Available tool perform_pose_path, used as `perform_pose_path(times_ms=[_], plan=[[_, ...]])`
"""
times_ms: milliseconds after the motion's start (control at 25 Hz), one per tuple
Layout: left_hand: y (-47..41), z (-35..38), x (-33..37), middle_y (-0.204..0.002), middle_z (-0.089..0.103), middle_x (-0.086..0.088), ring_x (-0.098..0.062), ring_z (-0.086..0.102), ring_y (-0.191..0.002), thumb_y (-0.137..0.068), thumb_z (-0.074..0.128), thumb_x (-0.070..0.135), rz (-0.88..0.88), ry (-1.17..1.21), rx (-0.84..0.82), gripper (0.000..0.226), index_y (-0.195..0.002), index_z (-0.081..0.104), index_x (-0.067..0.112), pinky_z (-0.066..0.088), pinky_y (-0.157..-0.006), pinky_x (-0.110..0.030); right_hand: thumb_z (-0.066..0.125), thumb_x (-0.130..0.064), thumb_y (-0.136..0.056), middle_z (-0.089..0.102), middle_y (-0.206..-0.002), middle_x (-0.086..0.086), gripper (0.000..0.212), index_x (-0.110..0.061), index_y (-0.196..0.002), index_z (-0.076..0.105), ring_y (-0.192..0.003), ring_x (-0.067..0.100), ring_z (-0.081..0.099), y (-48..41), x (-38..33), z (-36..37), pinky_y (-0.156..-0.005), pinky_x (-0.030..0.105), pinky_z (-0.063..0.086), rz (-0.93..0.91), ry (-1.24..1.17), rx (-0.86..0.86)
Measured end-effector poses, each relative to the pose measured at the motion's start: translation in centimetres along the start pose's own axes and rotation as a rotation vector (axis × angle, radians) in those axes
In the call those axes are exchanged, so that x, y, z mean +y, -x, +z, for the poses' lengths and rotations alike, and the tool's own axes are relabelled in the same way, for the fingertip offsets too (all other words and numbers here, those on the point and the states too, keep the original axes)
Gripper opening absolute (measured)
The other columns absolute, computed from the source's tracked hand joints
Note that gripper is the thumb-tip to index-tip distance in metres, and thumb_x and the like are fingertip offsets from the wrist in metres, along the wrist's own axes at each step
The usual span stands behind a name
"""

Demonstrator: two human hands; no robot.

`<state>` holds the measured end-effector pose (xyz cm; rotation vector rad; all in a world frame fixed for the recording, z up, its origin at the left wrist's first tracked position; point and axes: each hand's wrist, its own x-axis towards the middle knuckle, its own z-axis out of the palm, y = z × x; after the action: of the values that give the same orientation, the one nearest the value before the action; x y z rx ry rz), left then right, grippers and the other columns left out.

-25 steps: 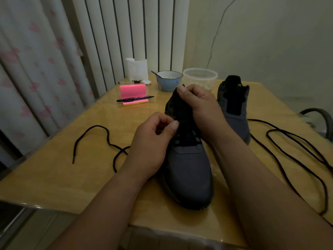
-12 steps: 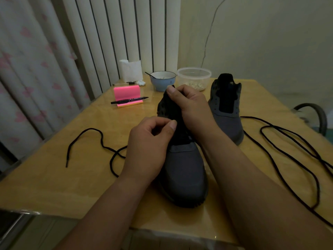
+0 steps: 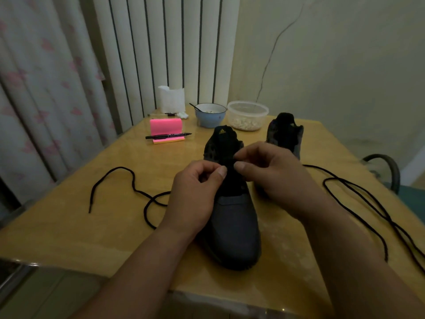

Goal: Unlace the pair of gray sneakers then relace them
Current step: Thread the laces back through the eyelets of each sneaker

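Observation:
The near gray sneaker (image 3: 232, 226) stands mid-table with its toe toward me and its black tongue upright. My left hand (image 3: 195, 192) has its fingers and thumb curled over the left eyelet row and pinches the black lace (image 3: 128, 183), which trails off to the left over the table. My right hand (image 3: 273, 173) pinches at the right eyelet edge of the same sneaker; the dark hides what lies between its fingertips. The second gray sneaker (image 3: 286, 134) stands behind my right hand, without a lace. A second black lace (image 3: 358, 196) lies loose in loops on the right.
On the wooden table (image 3: 69, 226), at the back, are a pink notepad (image 3: 165, 127) with a black pen (image 3: 167, 135), a blue bowl (image 3: 210, 116), a clear tub (image 3: 248, 115) and white tissue (image 3: 171, 99). A chair back (image 3: 388, 166) stands at the right edge.
My right hand let go of the tongue's top and dropped down to the eyelets, close to my left thumb. My left hand stays at the left eyelets.

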<state>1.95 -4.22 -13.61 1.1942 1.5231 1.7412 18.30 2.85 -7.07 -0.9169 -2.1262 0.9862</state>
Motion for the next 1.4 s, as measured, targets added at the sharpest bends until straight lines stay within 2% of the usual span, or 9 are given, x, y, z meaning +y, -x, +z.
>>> perform_pose_path(times_ms=[240, 640, 880, 1000, 1080, 1160, 1200, 1320, 1400], plan=[[0.2, 0.0, 0.2, -0.098, 0.074, 0.005, -0.006, 0.071, -0.092, -0.100, 0.070, 0.027, 0.027, -0.030, 0.014, 0.007, -0.103, 0.075, 0.023, 0.059, -0.077, -0.023, 0.070, -0.024, -0.098, 0.075, -0.088, -0.007, 0.004, -0.022, -0.098, 0.074, -0.080, 0.002, 0.070, 0.2, 0.2, 0.5, -0.066, 0.013, 0.053, 0.041, -0.023, 0.040], [0.3, -0.2, 0.1, -0.103, 0.068, 0.002, -0.009, 0.066, -0.094, -0.102, 0.068, 0.029, 0.112, -0.128, 0.021, 0.007, -0.104, 0.071, 0.023, 0.059, -0.082, -0.033, 0.065, -0.018, -0.100, 0.074, -0.090, 0.003, 0.016, -0.008, -0.108, 0.075, -0.087, 0.015, 0.069, -1.4, -1.6, 0.2, -0.072, 0.028, 0.053, 0.348, -0.221, -0.116], [1.1, -0.3, -0.5, -0.103, 0.052, 0.017, -0.004, 0.056, -0.099, -0.083, 0.070, 0.063, 0.241, -0.365, 0.054, 0.047, -0.118, 0.054, 0.035, 0.054, -0.091, -0.045, 0.053, -0.014, -0.106, 0.065, -0.097, 0.008, 0.016, -0.008, -0.101, 0.067, -0.091, 0.017, 0.064, -0.5, -1.9, 0.7, -0.062, 0.022, 0.057, 0.327, -0.317, 0.038], [1.4, -0.1, -0.2, -0.103, 0.049, 0.023, 0.000, 0.053, -0.099, -0.081, 0.066, 0.068, 0.276, -0.434, 0.094, 0.047, -0.115, 0.052, 0.038, 0.051, -0.094, -0.052, 0.044, -0.014, -0.109, 0.070, -0.102, 0.011, 0.018, -0.008, -0.103, 0.060, -0.098, 0.023, 0.072, -0.9, -1.4, 0.1, -0.076, 0.034, 0.061, 0.353, -0.742, 0.258], [1.4, -0.1, 0.2, -0.102, 0.049, 0.023, -0.001, 0.053, -0.098, -0.081, 0.063, 0.070, 0.277, -0.466, 0.102, 0.048, -0.115, 0.050, 0.040, 0.052, -0.092, -0.051, 0.039, -0.013, -0.109, 0.070, -0.082, 0.008, 0.022, -0.008, -0.097, 0.056, -0.084, 0.024, 0.075, -1.3, -1.2, -0.2, -0.084, 0.040, 0.061, 0.298, -1.053, 0.294], [1.5, -0.4, 0.5, -0.106, 0.050, 0.022, -0.002, 0.053, -0.100, -0.080, 0.062, 0.074, 0.250, -0.529, 0.083, 0.055, -0.121, 0.049, 0.039, 0.050, -0.096, -0.051, 0.041, -0.015, -0.109, 0.053, -0.064, -0.001, 0.021, -0.013, -0.091, 0.051, -0.059, 0.015, 0.057, -1.8, -1.4, -0.6, -0.063, 0.030, 0.055, 0.277, -1.187, 0.288], [1.6, -0.6, 0.6, -0.111, 0.051, 0.021, -0.004, 0.053, -0.105, -0.079, 0.062, 0.077, 0.231, -0.579, 0.070, 0.062, -0.126, 0.049, 0.038, 0.048, -0.101, -0.050, 0.045, -0.021, -0.109, 0.048, -0.064, -0.004, 0.021, -0.015, -0.091, 0.051, -0.058, 0.013, 0.047, -2.0, -1.4, -1.0, -0.054, 0.025, 0.045, 0.257, -1.015, 0.280], [2.7, -1.1, 0.8, -0.134, 0.047, 0.016, -0.009, 0.045, -0.128, -0.073, 0.060, 0.087, 0.207, -0.741, 0.046, 0.089, -0.145, 0.040, 0.038, 0.036, -0.115, -0.048, 0.055, -0.054, -0.102, 0.063, -0.083, -0.004, 0.036, -0.020, -0.097, 0.066, -0.076, 0.014, 0.058, -1.8, -1.6, -2.5, -0.065, 0.031, 0.047, 0.088, 0.278, 0.049], [3.6, -1.2, 0.9, -0.145, 0.039, 0.013, -0.013, 0.036, -0.139, -0.070, 0.059, 0.090, 0.202, -0.780, 0.064, 0.101, -0.153, 0.030, 0.039, 0.029, -0.121, -0.049, 0.060, -0.057, -0.098, 0.069, -0.090, -0.004, 0.038, -0.022, -0.098, 0.073, -0.086, 0.013, 0.064, -1.0, -1.8, -3.1, -0.075, 0.033, 0.051, 0.121, 0.556, -0.219]])
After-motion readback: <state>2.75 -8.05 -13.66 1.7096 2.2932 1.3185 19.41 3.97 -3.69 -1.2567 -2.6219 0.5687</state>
